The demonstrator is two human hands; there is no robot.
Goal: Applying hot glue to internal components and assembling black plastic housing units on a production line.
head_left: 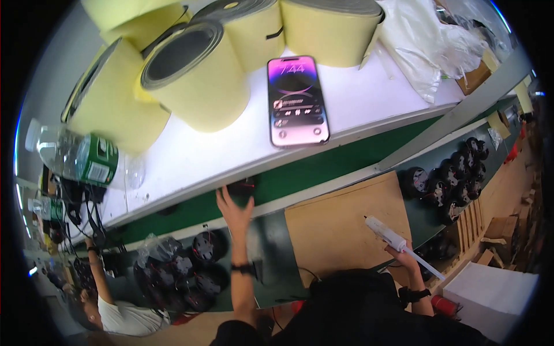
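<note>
My left hand (235, 214) reaches forward to the green belt under the shelf, its fingers spread apart. Just beyond its fingertips lies a dark round part (242, 187), partly in the shelf's shadow; whether the fingers touch it I cannot tell. My right hand (404, 255) is closed around a white syringe-type dispenser (385, 233) with a dark narrow tip and a long white plunger. The dispenser's tip points to the far left, above a brown cardboard sheet (346, 213) on the dark workbench.
Black round motor-like parts (209, 247) cluster left, more parts (450, 176) right. The white shelf (190, 167) overhead bears yellow-sided foam rolls (202, 86), a lit phone (298, 104) and a plastic bottle (75, 155). A co-worker (124, 308) is at the left; a white box (490, 294) stands lower right.
</note>
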